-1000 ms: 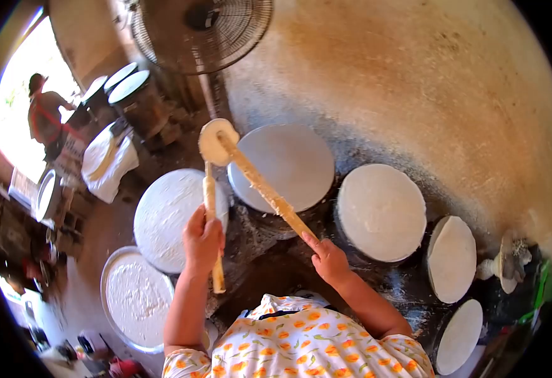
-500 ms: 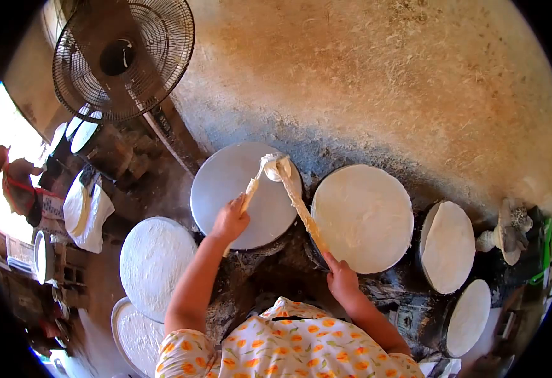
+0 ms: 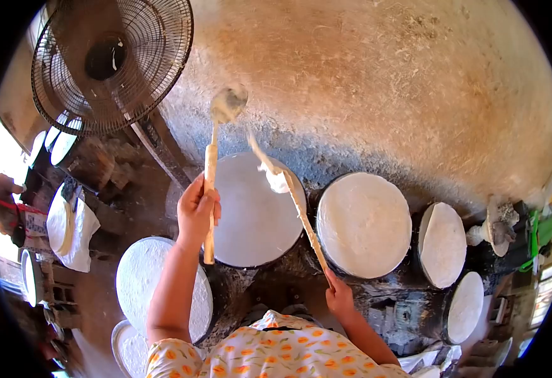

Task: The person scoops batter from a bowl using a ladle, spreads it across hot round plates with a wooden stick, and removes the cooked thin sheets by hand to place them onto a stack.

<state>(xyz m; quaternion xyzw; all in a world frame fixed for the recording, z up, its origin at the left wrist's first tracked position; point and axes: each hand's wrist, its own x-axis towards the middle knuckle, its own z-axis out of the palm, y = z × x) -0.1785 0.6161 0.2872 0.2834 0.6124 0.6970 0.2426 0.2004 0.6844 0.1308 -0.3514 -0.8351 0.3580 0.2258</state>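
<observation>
My left hand (image 3: pixel 198 211) is closed around the wooden handle of a long ladle (image 3: pixel 211 167). Its round, batter-smeared head is up near the wall, beyond the far edge of a round griddle. In my right hand (image 3: pixel 341 296) is a long wooden stick (image 3: pixel 305 220), angled up and left over the griddle. A lump of white batter or dough (image 3: pixel 277 180) clings near the stick's far end. Below both tools lies the smooth pale griddle top (image 3: pixel 257 233), a large disc. The ladle and stick are apart.
Right of the griddle stand more white-topped round drums (image 3: pixel 364 223), (image 3: pixel 444 246), (image 3: pixel 465 307). A white disc (image 3: pixel 143 277) lies under my left forearm. A large fan (image 3: pixel 112 57) stands at upper left. The rough wall (image 3: pixel 383 82) closes off the back. Another person (image 3: pixel 3 201) is at far left.
My left hand has raised the ladle up and left, away from the stick's end it was against. The right hand stays low on its handle. The view has shifted slightly.
</observation>
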